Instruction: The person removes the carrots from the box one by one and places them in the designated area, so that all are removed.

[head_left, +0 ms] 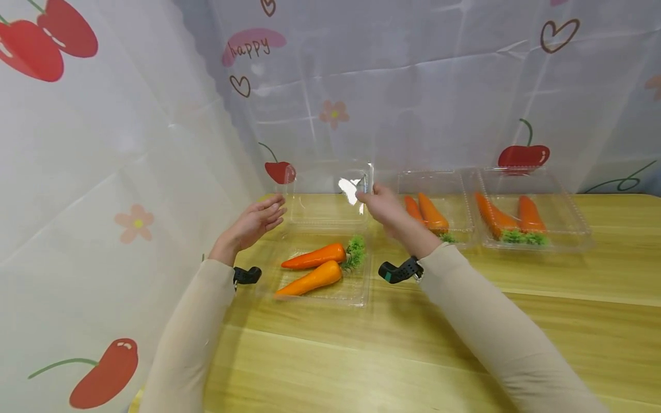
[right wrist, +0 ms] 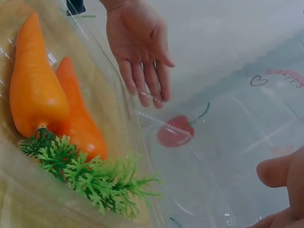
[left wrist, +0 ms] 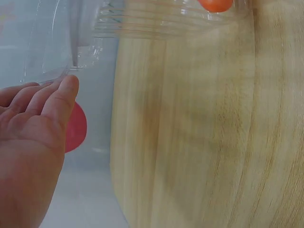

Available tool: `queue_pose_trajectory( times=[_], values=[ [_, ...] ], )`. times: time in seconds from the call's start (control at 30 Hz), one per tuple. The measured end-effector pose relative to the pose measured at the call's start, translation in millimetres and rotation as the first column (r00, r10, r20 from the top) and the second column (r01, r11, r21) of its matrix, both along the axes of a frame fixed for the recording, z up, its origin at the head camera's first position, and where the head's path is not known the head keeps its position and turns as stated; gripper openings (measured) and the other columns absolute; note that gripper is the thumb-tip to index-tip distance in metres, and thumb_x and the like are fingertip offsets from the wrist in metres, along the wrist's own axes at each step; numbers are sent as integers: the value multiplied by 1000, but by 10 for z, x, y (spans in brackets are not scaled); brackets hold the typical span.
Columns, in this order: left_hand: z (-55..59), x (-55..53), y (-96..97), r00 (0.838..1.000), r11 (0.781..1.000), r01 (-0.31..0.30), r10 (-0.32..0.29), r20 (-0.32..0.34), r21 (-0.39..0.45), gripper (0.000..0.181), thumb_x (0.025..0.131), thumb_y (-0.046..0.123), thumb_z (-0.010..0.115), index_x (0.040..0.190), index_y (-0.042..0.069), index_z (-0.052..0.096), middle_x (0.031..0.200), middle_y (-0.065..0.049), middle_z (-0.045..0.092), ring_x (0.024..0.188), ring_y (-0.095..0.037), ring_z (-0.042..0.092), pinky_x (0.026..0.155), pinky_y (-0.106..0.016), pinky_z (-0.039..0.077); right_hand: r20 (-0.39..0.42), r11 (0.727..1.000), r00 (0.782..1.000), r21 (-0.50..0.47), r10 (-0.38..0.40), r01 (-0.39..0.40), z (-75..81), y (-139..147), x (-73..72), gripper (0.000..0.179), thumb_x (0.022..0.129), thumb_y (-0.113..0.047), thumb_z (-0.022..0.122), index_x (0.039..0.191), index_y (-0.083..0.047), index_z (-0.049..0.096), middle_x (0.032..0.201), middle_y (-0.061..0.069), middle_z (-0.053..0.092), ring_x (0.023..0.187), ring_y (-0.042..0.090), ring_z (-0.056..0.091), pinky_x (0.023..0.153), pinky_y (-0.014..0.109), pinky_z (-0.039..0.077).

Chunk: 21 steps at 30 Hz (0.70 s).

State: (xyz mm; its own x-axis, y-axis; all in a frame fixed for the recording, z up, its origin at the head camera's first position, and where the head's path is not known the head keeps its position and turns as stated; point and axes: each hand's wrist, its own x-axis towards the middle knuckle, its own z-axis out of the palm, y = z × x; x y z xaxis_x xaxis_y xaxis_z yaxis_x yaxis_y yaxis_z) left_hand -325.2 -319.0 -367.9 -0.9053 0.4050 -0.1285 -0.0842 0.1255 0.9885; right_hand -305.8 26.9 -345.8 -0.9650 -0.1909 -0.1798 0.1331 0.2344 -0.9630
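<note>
The right hand (head_left: 387,207) pinched the raised clear lid (head_left: 322,206); the left hand (head_left: 254,222), fingers extended, was beside its opposite edge. Two carrots (head_left: 314,279) lay in the container (head_left: 356,299).

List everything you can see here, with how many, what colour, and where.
Open box: one, clear, on the table
Lid: one, clear, raised behind that box
Carrots: six, orange, two per box
Leafy tops: count unclear, green, beside the carrots
Other boxes: two, clear, at the right
Table: one, light wood, underneath
Printed sheeting: count unclear, pale, behind and left
Wrist straps: two, black, at the wrists
Sleeves: two, beige, on the arms
Left hand: one, bare, left of the lid
Right hand: one, bare, at the lid's right edge
</note>
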Motion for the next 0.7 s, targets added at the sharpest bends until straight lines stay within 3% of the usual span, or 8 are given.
queue_pose_trajectory(
  times=[0.13,0.33,0.7],
  values=[
    [-31,-21,6,1000,1000,-9,9,9,-13,62,114,21,36,166,4,7,175,-11,5,161,-30,12,127,-44,22,17,1000,1000,21,-21,21,-41,-71,8,71,107,-38,51,161,1,27,168,21,26,155,41,24,126,58,23],
    [-68,-46,10,1000,999,12,-10,29,-41,63,114,22,36,165,3,5,175,-12,4,161,-30,12,127,-45,21,104,996,994,86,-44,35,-89,-160,63,86,106,-43,51,166,-4,4,174,16,8,158,39,17,126,58,24],
    [-138,-40,11,998,998,26,-23,59,-50,65,113,21,38,164,-1,4,174,-16,1,160,-32,12,127,-47,21,159,996,986,79,-53,41,-143,-237,137,88,106,-45,51,166,-6,0,175,13,2,159,39,12,125,61,23]
  ],
)
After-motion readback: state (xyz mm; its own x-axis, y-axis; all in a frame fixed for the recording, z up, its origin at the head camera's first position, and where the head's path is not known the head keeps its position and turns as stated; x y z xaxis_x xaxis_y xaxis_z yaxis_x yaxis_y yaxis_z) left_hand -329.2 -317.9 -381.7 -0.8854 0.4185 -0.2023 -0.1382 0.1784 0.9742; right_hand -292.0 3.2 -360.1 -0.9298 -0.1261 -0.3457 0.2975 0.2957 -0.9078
